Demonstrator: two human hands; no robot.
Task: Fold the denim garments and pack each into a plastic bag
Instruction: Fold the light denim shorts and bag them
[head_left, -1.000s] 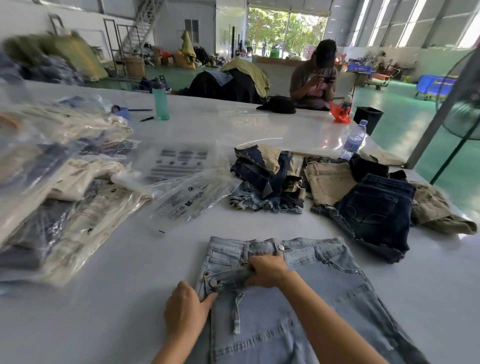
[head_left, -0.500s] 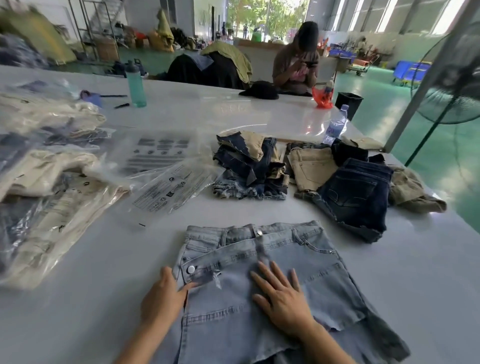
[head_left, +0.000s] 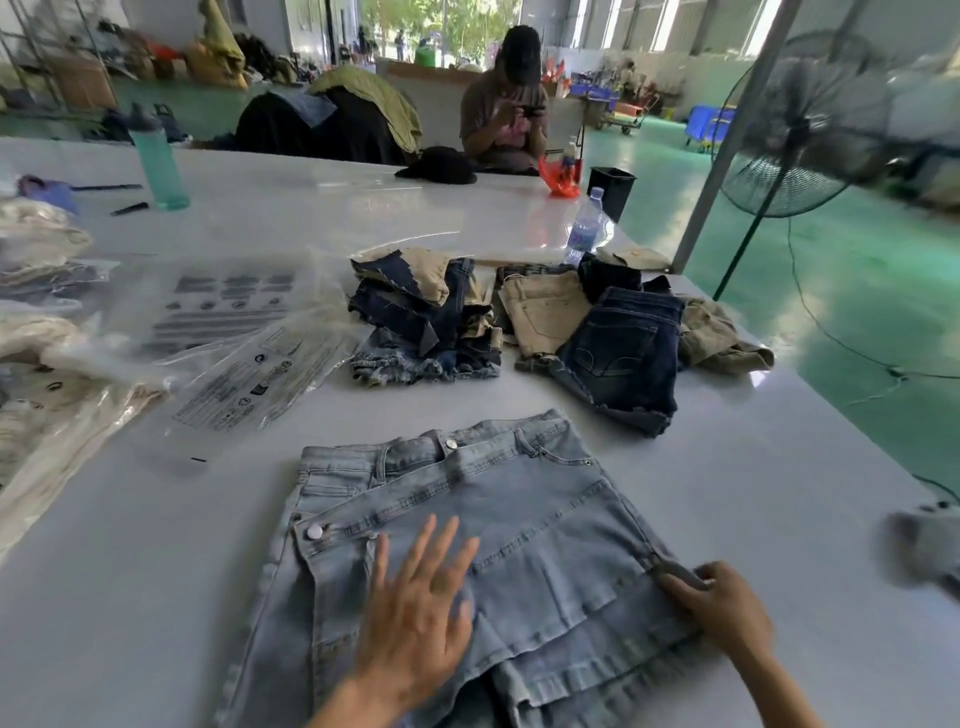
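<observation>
A light blue denim skort (head_left: 524, 525) lies flat on the white table (head_left: 156, 597) in front of me, waistband away from me. My left hand (head_left: 415, 618) presses flat on its middle with fingers spread. At the garment's right edge, my right hand (head_left: 724, 605) pinches the side seam with curled fingers. Empty printed plastic bags (head_left: 244, 364) lie to the upper left of the skort. Beyond it sit a pile of folded denim pieces (head_left: 421, 322) and dark blue shorts (head_left: 623, 353) next to beige ones (head_left: 545, 306).
Bagged garments (head_left: 47, 374) are stacked along the left. A teal bottle (head_left: 156, 161) and a clear water bottle (head_left: 584, 228) stand farther back. A person sits at the table's far side. A standing fan (head_left: 800, 130) is beyond the right edge. A blurred grey object (head_left: 924, 545) lies at right.
My right hand left the middle of the skort and went to its right edge, gripping the seam. My left hand moved from the left edge to the middle and lies flat.
</observation>
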